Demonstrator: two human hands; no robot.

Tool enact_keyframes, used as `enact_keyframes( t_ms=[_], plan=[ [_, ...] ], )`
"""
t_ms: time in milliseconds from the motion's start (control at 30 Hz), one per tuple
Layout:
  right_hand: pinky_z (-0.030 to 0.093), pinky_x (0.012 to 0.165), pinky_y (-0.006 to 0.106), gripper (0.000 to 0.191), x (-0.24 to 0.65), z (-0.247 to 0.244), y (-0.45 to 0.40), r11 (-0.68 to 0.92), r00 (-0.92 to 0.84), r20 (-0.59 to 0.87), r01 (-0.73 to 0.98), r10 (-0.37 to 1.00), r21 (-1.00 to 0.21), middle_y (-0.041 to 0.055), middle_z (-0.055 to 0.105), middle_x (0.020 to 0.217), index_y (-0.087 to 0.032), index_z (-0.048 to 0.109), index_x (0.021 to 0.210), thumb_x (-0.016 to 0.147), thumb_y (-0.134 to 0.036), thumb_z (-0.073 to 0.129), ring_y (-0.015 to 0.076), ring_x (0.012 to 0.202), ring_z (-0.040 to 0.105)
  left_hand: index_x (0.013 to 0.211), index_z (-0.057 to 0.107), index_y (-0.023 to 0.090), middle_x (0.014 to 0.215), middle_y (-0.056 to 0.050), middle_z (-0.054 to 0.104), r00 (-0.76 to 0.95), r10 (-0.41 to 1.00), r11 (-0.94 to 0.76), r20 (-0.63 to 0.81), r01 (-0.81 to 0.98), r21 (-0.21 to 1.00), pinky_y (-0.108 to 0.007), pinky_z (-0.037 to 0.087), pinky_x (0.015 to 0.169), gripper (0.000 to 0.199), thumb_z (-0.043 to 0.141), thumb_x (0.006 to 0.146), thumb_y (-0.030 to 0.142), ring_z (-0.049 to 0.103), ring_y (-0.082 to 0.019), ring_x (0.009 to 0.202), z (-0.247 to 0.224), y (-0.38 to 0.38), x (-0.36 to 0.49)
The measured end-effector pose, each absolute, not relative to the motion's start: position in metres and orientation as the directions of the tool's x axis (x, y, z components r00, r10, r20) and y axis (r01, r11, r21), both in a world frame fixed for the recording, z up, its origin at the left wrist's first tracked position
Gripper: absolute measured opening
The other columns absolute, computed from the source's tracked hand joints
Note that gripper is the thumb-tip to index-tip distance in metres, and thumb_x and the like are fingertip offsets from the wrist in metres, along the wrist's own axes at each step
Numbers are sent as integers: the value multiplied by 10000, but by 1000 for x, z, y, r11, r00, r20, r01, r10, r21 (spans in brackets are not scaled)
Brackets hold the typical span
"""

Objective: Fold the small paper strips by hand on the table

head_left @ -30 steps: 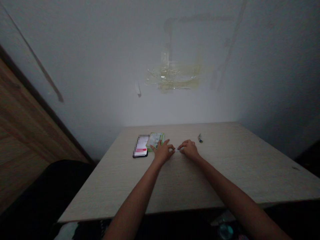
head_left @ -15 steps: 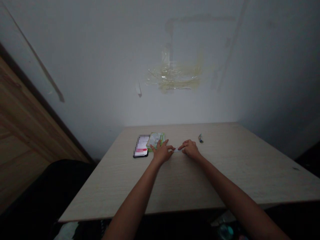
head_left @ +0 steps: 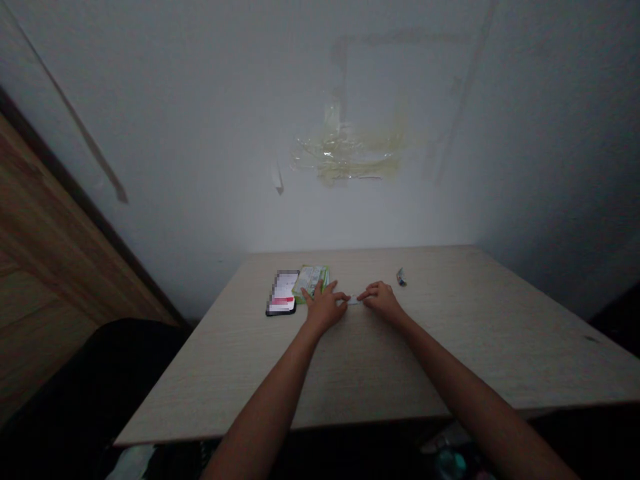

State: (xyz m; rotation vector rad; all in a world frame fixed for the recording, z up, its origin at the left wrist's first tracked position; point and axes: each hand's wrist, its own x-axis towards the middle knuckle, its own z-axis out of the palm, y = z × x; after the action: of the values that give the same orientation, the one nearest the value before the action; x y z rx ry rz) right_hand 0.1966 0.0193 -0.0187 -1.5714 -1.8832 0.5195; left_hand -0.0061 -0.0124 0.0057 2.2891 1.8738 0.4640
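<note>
A small, flat whitish piece (head_left: 353,300) lies on the table between my hands; it is too small to make out its kind. My left hand (head_left: 326,307) pinches its left end with thumb and index finger. The other fingers of that hand are spread toward a green-and-white packet (head_left: 309,280), reaching over its near right edge. At the piece's right end, my right hand (head_left: 383,298) has its thumb and fingertips drawn together on it. Left of the packet is a phone (head_left: 283,303) with a lit, partly blurred screen, close against the packet's edge.
A small crumpled wrapper (head_left: 401,277) lies beyond my right hand. The pale wooden table (head_left: 370,373) meets a wall (head_left: 210,133) with peeling clear tape (head_left: 350,157) at the back. A dark chair-like shape (head_left: 100,373) and a wooden door (head_left: 40,240) are at left.
Almost nothing differs. My right hand's fingertips have shifted very slightly at the small piece, while my left hand, the phone and the packet hold their places.
</note>
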Motion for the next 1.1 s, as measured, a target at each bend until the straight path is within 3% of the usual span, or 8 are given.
enact_keyframes(
  t_ms=[133,333,1100],
  plan=[
    [393,1028,374,197,194,-18,16,226,-91,239,743,967,-631,88,659,1081,-251,815,883,750,-344,704,262,1118,558,1056,739,420,1534,38,464,166,965,-223,203,925,306,-785,-34,1104,255,589,880,527,223,-374,1488,7,-14,-1],
    [366,1020,378,191,189,-14,10,226,-90,253,778,963,-586,87,629,1081,-268,803,891,756,-393,752,261,1126,526,999,747,394,1517,35,484,182,952,-246,247,934,260,-797,-41,1092,206,619,878,501,246,-368,1476,7,-14,3],
    [326,1057,364,203,187,-10,11,178,-93,176,807,980,-563,76,616,1167,-264,796,938,748,-282,728,262,1183,478,1037,728,387,1547,48,445,191,966,-233,174,935,269,-813,0,1085,196,610,889,440,209,-377,1490,10,-11,3]
  ],
)
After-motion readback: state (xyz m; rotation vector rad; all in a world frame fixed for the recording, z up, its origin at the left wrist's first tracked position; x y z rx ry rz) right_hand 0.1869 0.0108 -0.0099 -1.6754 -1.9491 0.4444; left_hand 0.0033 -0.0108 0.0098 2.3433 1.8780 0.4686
